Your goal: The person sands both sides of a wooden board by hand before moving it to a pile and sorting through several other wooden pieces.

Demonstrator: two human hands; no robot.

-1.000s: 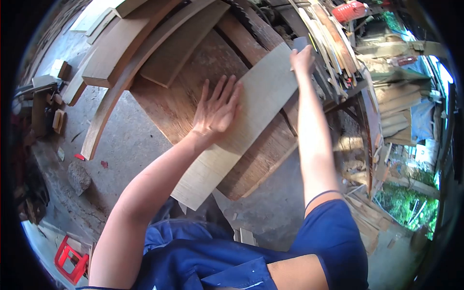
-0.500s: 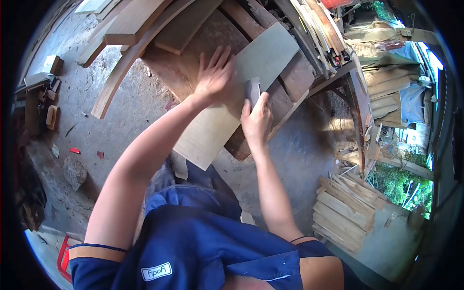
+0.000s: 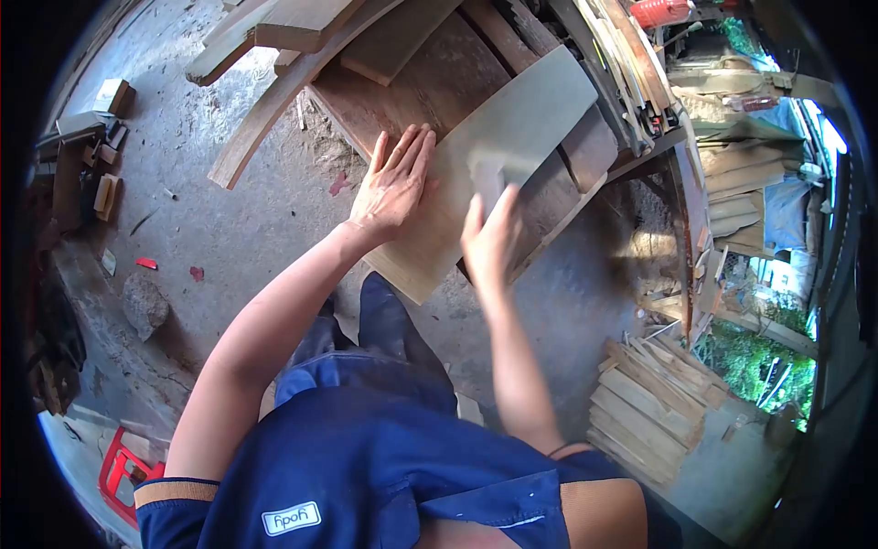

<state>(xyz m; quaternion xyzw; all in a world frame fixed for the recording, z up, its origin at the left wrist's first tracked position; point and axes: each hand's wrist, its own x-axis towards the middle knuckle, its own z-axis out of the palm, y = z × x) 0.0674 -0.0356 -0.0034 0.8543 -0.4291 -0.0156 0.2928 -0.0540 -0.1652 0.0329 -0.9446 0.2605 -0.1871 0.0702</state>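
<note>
A long pale wooden board (image 3: 521,114) lies slantwise across a brown wooden workbench (image 3: 416,87). My left hand (image 3: 393,188) rests flat on the board's left edge, its fingers stretched out. Blurred by motion, my right hand (image 3: 494,240) is closed around a small grey piece of what looks like folded sandpaper (image 3: 490,179). The sandpaper is against the board's upper face, right of my left hand. My right fingers partly hide it.
Curved wooden pieces (image 3: 265,119) jut over the bench's left side. Thin strips (image 3: 631,55) lie at the far right. A stack of wood slats (image 3: 649,412) is on the floor at right, and a red plastic stool (image 3: 119,471) at lower left.
My left hand, raised and blurred before, now lies flat on the board. My right hand has shifted slightly with the sandpaper. The whole view has moved a little.
</note>
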